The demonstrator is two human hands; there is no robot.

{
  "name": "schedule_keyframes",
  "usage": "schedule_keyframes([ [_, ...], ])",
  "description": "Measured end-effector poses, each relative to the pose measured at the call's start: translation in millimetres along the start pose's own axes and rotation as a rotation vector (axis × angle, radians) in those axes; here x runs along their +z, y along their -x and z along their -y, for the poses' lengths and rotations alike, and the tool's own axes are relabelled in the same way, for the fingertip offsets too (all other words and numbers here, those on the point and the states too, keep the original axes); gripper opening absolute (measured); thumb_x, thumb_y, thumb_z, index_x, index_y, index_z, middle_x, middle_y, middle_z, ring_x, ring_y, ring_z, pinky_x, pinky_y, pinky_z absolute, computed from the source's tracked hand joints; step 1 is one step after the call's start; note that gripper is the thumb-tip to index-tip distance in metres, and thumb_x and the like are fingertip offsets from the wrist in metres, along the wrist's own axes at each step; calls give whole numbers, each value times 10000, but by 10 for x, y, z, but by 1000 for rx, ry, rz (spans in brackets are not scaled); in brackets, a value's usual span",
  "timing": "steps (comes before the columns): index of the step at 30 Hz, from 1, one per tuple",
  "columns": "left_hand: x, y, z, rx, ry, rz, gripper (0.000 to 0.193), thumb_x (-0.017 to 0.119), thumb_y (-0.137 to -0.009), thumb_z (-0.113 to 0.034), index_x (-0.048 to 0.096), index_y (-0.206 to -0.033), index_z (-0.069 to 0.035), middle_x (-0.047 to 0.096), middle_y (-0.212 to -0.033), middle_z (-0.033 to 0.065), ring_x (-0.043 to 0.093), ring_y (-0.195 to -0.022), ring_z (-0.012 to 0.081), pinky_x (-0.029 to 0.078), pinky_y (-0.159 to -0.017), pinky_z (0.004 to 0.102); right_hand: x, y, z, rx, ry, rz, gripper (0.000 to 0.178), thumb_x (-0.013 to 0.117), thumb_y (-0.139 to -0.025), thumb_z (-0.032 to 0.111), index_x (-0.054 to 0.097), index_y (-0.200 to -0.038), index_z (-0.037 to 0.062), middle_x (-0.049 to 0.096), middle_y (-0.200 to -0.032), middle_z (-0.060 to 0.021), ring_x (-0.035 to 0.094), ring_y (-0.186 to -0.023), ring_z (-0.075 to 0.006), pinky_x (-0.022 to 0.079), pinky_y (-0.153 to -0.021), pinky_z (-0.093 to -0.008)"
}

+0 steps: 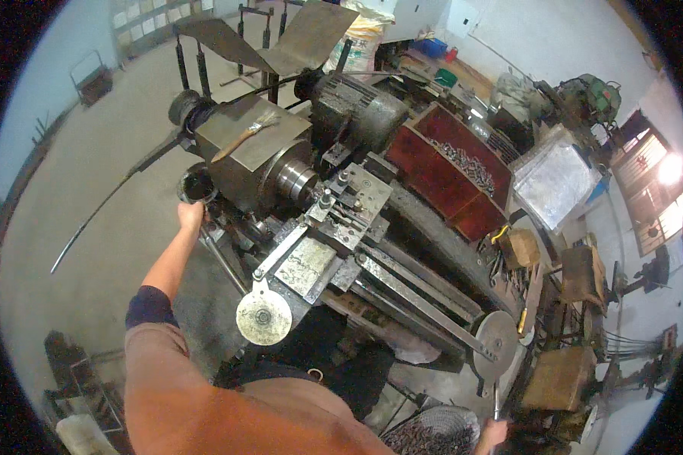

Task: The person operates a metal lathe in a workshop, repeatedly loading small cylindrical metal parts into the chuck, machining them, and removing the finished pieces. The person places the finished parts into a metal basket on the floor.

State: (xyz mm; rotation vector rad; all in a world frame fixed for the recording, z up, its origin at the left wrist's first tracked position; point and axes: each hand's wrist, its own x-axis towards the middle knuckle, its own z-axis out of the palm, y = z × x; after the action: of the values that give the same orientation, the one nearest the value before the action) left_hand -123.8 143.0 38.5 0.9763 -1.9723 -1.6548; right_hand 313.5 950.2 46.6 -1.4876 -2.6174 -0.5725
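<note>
Head view: the worker's left arm reaches forward and up, elbow slightly bent, with the left hand [191,215] at the near edge of a dark, round cup-shaped part [197,184] beside the machine's steel housing [235,174]; I cannot tell whether its fingers are closed on that part. Far over at the lower edge, the right hand [493,435], partly cut off, is curled round the bottom end of a metal lever [496,400], just below a round grey disc [495,345]. Between the hands stand a paler disc [264,315], a tool block [345,216] and long slide bars [425,299], slanting across the space. A wooden-handled brush [243,138] lies on top of the housing, near the ribbed motor [364,114]. Beyond the bars sits a dark red box [425,178] with small metal pieces [467,163] in it. Close to the right hand, a basket holds dark bits [432,438].
</note>
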Motion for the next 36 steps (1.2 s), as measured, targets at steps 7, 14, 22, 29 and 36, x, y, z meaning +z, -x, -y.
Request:
schedule_keyframes([
  [7,60,-73,49,80,131,26,110,526,-724,-52,523,-679,48,543,-559,104,532,-431,183,446,-386,320,204,-1082,119,78,120,74,282,518,-769,304,571,-889,54,624,-877,-105,599,-836,-319,454,-722,-473],
  [14,-376,-163,39,-49,123,272,395,581,-820,-365,554,-906,19,612,-721,90,577,-562,165,449,-534,247,437,-497,88,1,94,-243,554,526,-770,341,458,-1232,43,511,-1217,-144,451,-1151,-339,401,-919,-435],
  [22,-546,-807,937,520,-1113,431,339,593,-734,-356,592,-857,-40,619,-805,213,590,-840,388,472,-748,452,74,854,812,-52,-617,-16,493,612,-588,116,607,-1069,12,632,-931,-214,581,-916,-370,447,-829,-392],
  [29,3,-461,1212,253,-712,73,374,606,-763,-402,627,-847,-38,626,-869,209,596,-851,376,469,-727,435,-382,937,1294,-14,-622,165,354,608,-605,118,664,-932,-4,647,-874,-208,620,-868,-326,464,-799,-369],
  [36,-240,-632,1074,421,-1144,391,242,584,-743,-279,641,-829,-61,624,-918,198,609,-856,318,481,-738,419,-1283,612,1613,-202,-832,130,290,589,-606,82,667,-866,-20,649,-829,-193,631,-794,-268,476,-749,-330],
])
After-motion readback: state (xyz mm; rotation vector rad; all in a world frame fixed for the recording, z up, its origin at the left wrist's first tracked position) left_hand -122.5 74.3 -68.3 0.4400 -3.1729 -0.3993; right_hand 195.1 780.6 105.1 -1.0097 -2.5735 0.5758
